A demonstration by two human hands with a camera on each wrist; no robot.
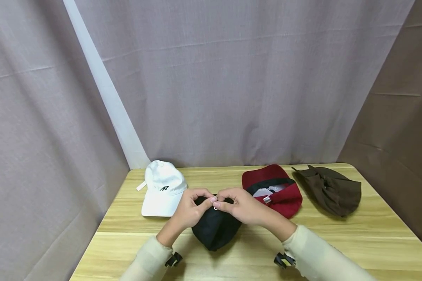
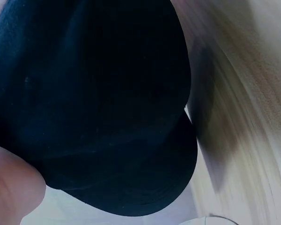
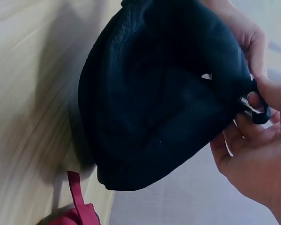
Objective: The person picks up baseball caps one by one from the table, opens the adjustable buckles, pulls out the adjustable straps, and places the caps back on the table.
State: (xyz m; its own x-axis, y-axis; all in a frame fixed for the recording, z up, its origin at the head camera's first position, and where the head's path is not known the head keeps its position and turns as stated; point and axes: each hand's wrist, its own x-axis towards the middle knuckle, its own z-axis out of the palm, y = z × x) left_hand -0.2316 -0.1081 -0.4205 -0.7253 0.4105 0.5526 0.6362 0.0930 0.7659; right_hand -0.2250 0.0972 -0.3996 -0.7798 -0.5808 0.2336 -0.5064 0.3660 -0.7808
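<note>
A black cap (image 1: 216, 230) hangs between both hands near the middle of the table. My left hand (image 1: 191, 208) and right hand (image 1: 244, 205) meet at its top edge, thumbs and forefingers pinching the strap. In the right wrist view, the strap loops through a small metal buckle (image 3: 245, 104) between the fingertips. The left wrist view is mostly filled by the black crown (image 2: 93, 84), with the brim (image 2: 150, 183) below it. There, only part of the left hand (image 2: 14, 185) shows at the side of the cap.
A white cap (image 1: 163, 191) with a small black logo lies at the back left. Behind my right hand is a red cap (image 1: 288, 201), its inside showing. Farther right sits a brown cap (image 1: 332, 191). Grey curtains (image 1: 232, 97) hang behind the wooden table (image 1: 126, 234).
</note>
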